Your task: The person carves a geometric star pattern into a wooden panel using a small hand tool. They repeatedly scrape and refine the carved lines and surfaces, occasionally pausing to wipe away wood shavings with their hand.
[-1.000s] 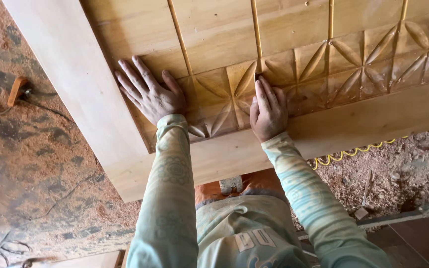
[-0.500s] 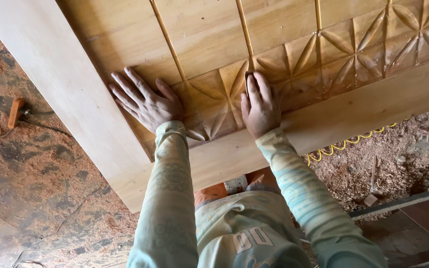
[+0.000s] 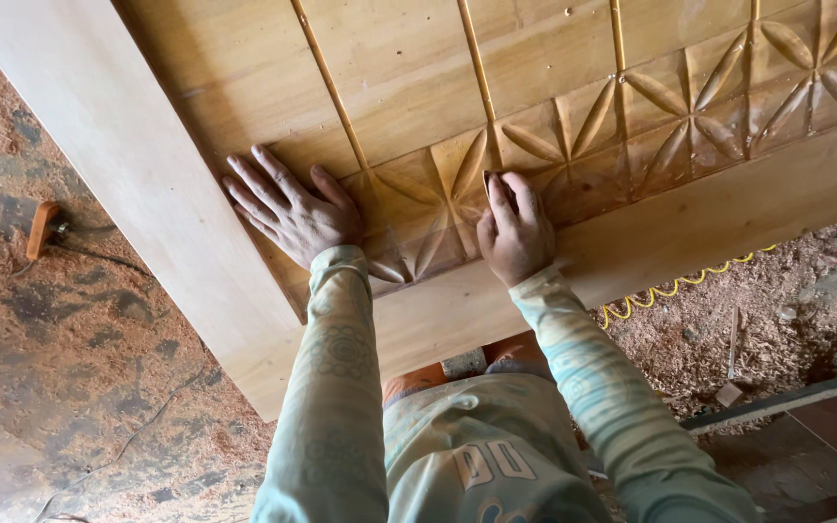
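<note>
A large pale wooden panel point(image 3: 457, 68) with carved star-and-petal patterns and thin raised ribs fills the upper view. My left hand point(image 3: 288, 208) lies flat on its carved corner, fingers spread, holding nothing. My right hand point(image 3: 513, 232) presses on the carved band point(image 3: 690, 126) just to the right. Its fingers are held together over what looks like a small dark scrap of abrasive paper point(image 3: 487, 178), which peeks out at the fingertips. Both of my sleeves are light green and patterned.
The panel's plain wide frame point(image 3: 128, 165) runs along the left and near edges. Sawdust covers the floor point(image 3: 70, 368). A yellow coiled cord point(image 3: 675, 289) lies under the near edge, an orange-handled object point(image 3: 41, 228) with a cable is at left, and a dark bar point(image 3: 787, 397) is at lower right.
The view has shifted slightly. Both hands stay on the same carved corner, and my right hand has moved a little along the carving.
</note>
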